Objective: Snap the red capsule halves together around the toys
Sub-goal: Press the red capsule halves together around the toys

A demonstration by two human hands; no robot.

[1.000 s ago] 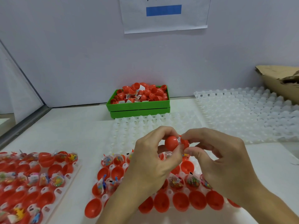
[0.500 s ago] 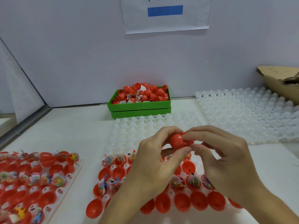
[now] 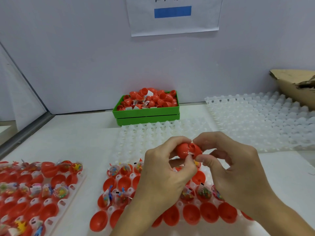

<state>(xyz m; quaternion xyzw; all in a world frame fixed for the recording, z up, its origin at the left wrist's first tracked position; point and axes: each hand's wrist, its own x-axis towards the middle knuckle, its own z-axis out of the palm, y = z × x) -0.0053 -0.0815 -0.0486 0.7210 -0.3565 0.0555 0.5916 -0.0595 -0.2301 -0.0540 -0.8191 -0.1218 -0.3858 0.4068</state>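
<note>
Both hands (left hand [image 3: 163, 169], right hand [image 3: 228, 166]) still pinch red capsule [image 3: 187, 150]; halves now overlap.

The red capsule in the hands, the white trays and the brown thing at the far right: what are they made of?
Red capsule: looks like smooth, glossy moulded plastic; it shows highlights, and the seam between its halves is not yet flush. White trays: thin, translucent, milky formed plastic, with rows of bumps. Brown thing: matte, torn-edged, probably cardboard.
</note>
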